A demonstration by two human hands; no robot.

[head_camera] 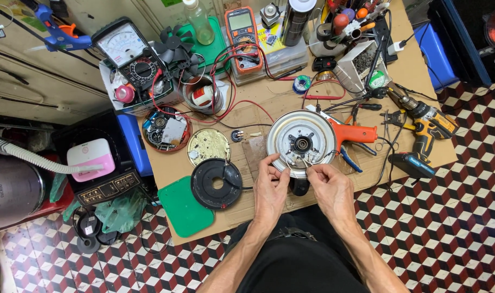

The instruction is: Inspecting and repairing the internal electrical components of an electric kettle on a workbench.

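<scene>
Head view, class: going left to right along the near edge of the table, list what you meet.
Green lid → black round base → left hand → right hand → drill battery.

Kettle (pixel 300 142) upside down on cardboard-covered table, round steel base up, central connector exposed. Thin pale wires (pixel 296 161) loop off its near rim, pinched at both ends.
</scene>
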